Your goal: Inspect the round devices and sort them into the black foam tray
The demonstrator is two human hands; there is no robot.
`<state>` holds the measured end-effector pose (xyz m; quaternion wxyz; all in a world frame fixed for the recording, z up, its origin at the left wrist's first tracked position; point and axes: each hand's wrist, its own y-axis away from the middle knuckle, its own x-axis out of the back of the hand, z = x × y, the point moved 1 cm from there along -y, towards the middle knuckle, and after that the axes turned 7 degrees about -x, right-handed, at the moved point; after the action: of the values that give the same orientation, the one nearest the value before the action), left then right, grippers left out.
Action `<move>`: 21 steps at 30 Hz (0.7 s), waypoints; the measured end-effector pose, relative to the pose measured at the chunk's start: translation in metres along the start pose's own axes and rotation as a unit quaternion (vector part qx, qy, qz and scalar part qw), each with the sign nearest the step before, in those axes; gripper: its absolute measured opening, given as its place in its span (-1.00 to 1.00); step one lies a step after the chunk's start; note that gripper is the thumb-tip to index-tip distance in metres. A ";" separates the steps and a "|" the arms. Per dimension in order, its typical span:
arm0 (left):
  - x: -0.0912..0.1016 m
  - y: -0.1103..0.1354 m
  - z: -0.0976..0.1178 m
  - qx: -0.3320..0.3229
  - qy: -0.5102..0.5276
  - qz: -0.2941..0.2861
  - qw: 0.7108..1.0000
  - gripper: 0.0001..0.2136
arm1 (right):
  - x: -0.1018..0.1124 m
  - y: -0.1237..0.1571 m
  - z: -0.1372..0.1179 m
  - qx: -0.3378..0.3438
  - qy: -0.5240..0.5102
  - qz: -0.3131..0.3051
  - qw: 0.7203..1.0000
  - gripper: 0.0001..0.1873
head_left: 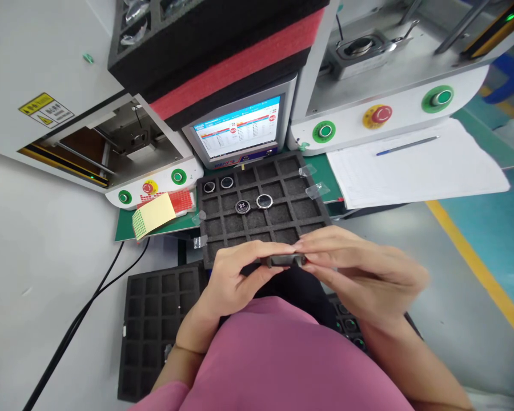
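In front of my body, both hands hold a dark watch case (pixel 284 261), seen edge-on. My left hand (pixel 235 274) pinches its left end between thumb and fingers. At the other end, the thumb and fingertips of my right hand (pixel 360 274) close on it. Its face cannot be made out from this angle. Just beyond the hands lies a black foam tray (pixel 257 178) with square compartments. A round watch (pixel 242 206) with a lit display sits in it beside a silver-rimmed watch (pixel 264 201). Two more round watches (pixel 218 184) occupy the tray's far left corner.
A monitor (pixel 240 128) stands behind the tray, between two machines with green buttons (pixel 325 131) and red stop buttons (pixel 382 115). Paper (pixel 411 165) with a pen (pixel 406 145) lies right. Yellow sticker sheets (pixel 155 214) lie left. Another foam tray (pixel 154 325) is lower left.
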<state>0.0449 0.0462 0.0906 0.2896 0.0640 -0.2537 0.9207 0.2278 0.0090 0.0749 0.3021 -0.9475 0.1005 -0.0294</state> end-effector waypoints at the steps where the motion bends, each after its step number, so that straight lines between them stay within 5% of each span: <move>1: 0.000 0.000 -0.001 0.001 0.004 0.002 1.000 -0.66 | 0.000 0.000 0.000 0.006 0.013 0.006 1.000 -0.76; 11: -0.014 -0.001 -0.013 0.045 -0.022 0.077 0.996 -0.77 | -0.014 0.007 0.008 0.082 0.234 0.059 0.967 -0.79; 14: -0.014 -0.007 -0.022 0.081 -0.047 0.160 0.983 -0.83 | -0.015 0.008 0.012 0.091 0.233 0.060 0.966 -0.80; 16: -0.007 -0.012 -0.032 0.118 -0.031 0.265 0.957 -0.87 | -0.005 0.003 0.028 0.030 0.212 0.067 0.974 -0.85; 18: 0.003 -0.015 -0.042 0.154 0.021 0.340 0.927 -0.82 | 0.014 -0.010 0.061 -0.114 0.201 0.103 0.968 -0.92; 19: 0.007 -0.017 -0.046 0.172 0.056 0.354 0.918 -0.77 | 0.025 -0.019 0.083 -0.227 0.195 0.143 0.943 -0.90; 21: 0.013 -0.018 -0.052 0.208 0.124 0.348 0.906 -0.71 | 0.047 -0.039 0.130 -0.307 0.203 0.181 0.912 -0.86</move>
<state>0.0455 0.0917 0.0566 -0.0405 -0.0840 -0.0246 0.9953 0.2958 0.1039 -0.0089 -0.0306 -0.9329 0.3331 -0.1332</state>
